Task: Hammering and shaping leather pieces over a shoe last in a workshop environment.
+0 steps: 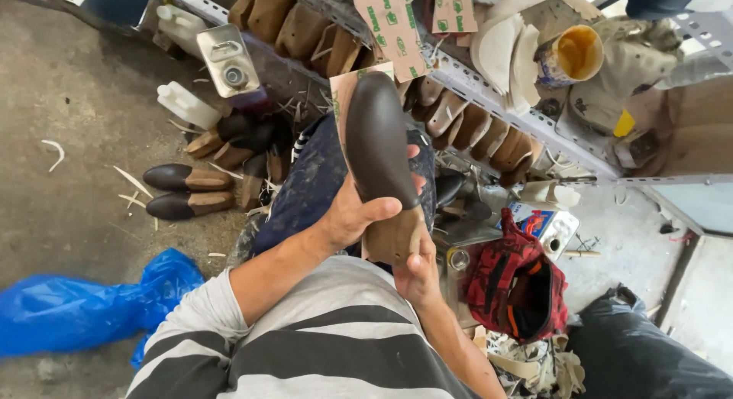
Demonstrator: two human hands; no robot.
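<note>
Both hands hold one dark shoe [379, 151] upright over the lap, toe pointing far. Left hand [357, 214] grip clenched round its middle, right hand [418, 273] grasping the tan heel end. Finished pairs [187, 191] on floor, left. Step looks like inspecting; turning it needs a firm two-hand hold.
</note>
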